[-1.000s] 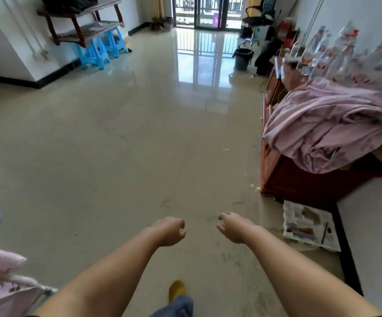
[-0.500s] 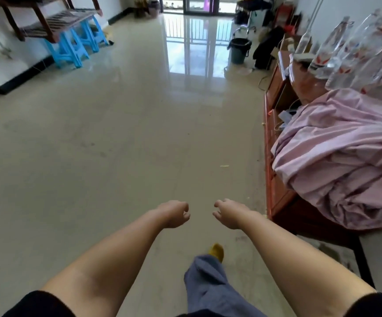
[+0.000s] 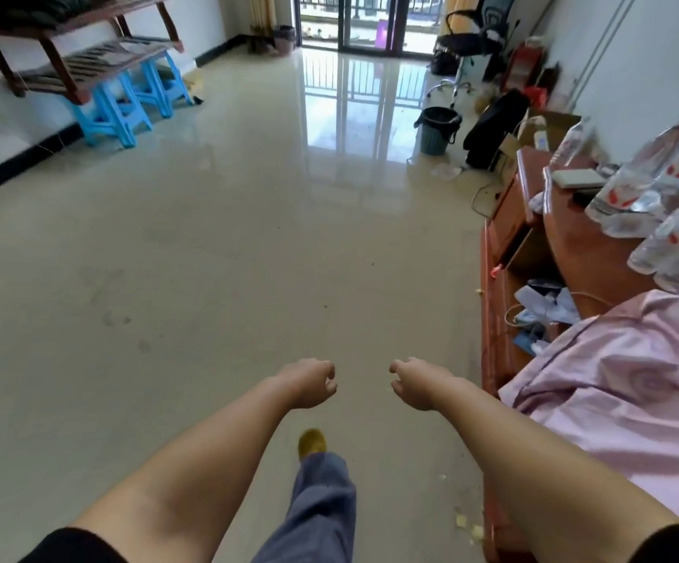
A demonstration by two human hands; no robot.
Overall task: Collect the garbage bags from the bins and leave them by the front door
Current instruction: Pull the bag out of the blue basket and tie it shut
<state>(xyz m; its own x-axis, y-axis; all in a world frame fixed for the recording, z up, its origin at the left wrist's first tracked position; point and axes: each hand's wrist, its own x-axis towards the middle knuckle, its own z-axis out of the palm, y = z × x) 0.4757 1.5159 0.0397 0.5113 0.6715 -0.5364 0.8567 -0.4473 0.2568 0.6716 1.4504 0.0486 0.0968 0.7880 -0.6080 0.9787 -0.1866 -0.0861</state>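
Observation:
A grey-green bin [image 3: 436,130] lined with a black garbage bag stands on the floor far ahead on the right, near the glass balcony door. A second small bin [image 3: 285,39] sits by the curtain at the far wall. My left hand [image 3: 311,383] and my right hand [image 3: 413,383] are stretched out in front of me over the bare floor, side by side, fingers loosely curled and holding nothing. Both hands are several steps short of the bins.
A red wooden cabinet [image 3: 504,253] runs along the right wall, with a pink sheet [image 3: 622,384] and water bottles [image 3: 654,184] on it. Blue stools [image 3: 126,103] under a wooden rack stand at the left wall. An office chair [image 3: 467,42] and a black bag [image 3: 492,123] crowd the far right.
I have walked forward along the room; the cabinet and pink sheet slid nearer and to my right, and the bin is closer. My hands stay curled and held out.

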